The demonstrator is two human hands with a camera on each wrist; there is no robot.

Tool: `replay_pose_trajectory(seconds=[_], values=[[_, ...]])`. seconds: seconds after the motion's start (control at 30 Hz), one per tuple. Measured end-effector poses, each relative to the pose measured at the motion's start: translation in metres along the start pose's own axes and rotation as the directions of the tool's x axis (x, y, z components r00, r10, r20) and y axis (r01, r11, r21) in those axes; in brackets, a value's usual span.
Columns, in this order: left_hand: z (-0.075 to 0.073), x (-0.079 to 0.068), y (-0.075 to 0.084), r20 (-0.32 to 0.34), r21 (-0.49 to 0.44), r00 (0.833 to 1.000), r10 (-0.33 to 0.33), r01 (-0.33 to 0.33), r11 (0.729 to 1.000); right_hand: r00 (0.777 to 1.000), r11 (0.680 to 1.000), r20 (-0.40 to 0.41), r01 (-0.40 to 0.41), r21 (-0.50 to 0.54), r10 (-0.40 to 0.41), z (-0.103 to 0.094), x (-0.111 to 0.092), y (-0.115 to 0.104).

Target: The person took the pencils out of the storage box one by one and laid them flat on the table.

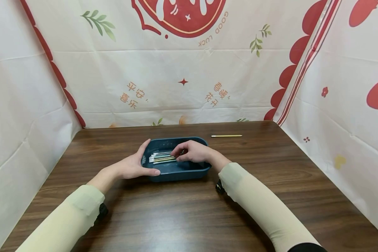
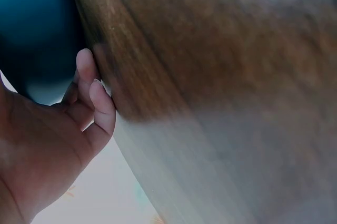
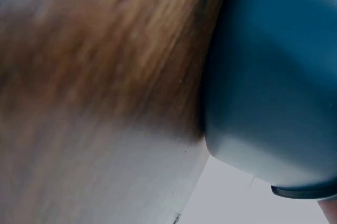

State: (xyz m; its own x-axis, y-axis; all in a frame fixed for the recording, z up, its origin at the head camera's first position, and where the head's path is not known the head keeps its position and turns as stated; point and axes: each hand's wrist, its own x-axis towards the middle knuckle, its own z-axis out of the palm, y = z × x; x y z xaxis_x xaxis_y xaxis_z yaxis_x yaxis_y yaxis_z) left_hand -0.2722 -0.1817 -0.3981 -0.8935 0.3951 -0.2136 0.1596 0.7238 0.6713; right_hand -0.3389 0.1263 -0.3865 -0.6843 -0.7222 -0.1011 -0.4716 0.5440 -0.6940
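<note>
The fingers of the right hand [image 1: 195, 152] bend down close together over the right-hand part of a bundle of pencils [image 1: 162, 158]; from where I stand I cannot tell whether they pinch any. The left hand [image 1: 133, 166] holds the left end of a tray [image 1: 179, 175], fingers and thumb spread wide around it, the thumb lying along the near rim.

The pencils lie inside the tray, roughly side by side, slim and straight, some shafts yellow, others pale or darker, with whitish ends toward the left. The tray is dark blue, smooth and plastic-looking, an oblong with rounded corners and fairly low walls that catch a soft sheen. Beyond its far right corner, well apart from the bundle, a single yellow pencil [image 1: 226, 135] lies on the table [image 1: 176, 217], pale at its left end and dark at its tip.

The table has a brown wood grain with a dull shine. Pale sleeves [image 1: 255, 199] cover both arms, and creased white cloth [image 1: 182, 63] with red and green prints hangs behind
</note>
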Motion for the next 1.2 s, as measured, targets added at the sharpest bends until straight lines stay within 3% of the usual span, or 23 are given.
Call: replay_pose_trajectory(seconds=[0.37, 0.77, 1.2], values=[[-0.001, -0.001, -0.001, -0.001, 0.002, 1.000, 0.005, -0.005, 1.000, 0.999, 0.998, 0.038, -0.031, -0.053, 0.033, 0.004, 0.003, 0.001], [0.000, -0.002, -0.001, 0.002, -0.008, 1.000, 0.010, -0.010, 1.000, 0.997, 0.985, 0.072, 0.014, -0.173, -0.002, 0.006, 0.004, 0.001], [0.000, -0.002, -0.001, 0.003, -0.015, 1.000, 0.014, -0.014, 1.000, 0.999, 0.966, 0.035, -0.012, -0.259, 0.022, 0.011, 0.002, -0.005]])
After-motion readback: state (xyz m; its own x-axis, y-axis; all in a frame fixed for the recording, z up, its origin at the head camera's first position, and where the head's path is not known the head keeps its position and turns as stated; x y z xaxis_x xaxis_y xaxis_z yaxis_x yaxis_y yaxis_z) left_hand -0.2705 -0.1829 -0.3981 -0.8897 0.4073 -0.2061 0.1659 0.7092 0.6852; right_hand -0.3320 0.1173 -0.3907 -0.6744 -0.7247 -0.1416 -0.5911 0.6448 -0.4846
